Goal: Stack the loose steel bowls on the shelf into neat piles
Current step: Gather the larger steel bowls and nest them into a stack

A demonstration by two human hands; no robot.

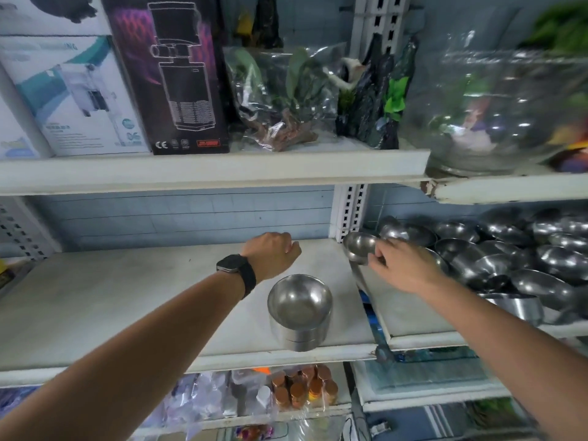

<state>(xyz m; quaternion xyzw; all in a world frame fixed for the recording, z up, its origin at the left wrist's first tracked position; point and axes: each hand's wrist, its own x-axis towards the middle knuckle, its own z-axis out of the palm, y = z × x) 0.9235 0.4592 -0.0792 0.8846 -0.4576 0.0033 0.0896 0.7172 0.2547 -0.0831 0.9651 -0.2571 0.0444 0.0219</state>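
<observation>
Gripping a small steel bowl point(360, 247) by its rim, the right hand point(401, 265) held it tilted in the air at centre right of the frame, just beside the white shelf upright point(348, 211). Right of it, a heap of loose steel bowls point(515, 253) lay jumbled on the right-hand shelf point(413, 316), overlapping and leaning at many angles. Lower centre, a neat stack of bowls point(300, 311) stood upright near the front edge of the left-hand shelf point(127, 297). The left hand point(274, 249), a dark watch point(236, 272) on its wrist, hovered above that shelf behind the stack, fingers curled loosely and holding nothing. On the upper shelf stood a black box point(171, 74) and bagged plastic plants point(283, 97).
</observation>
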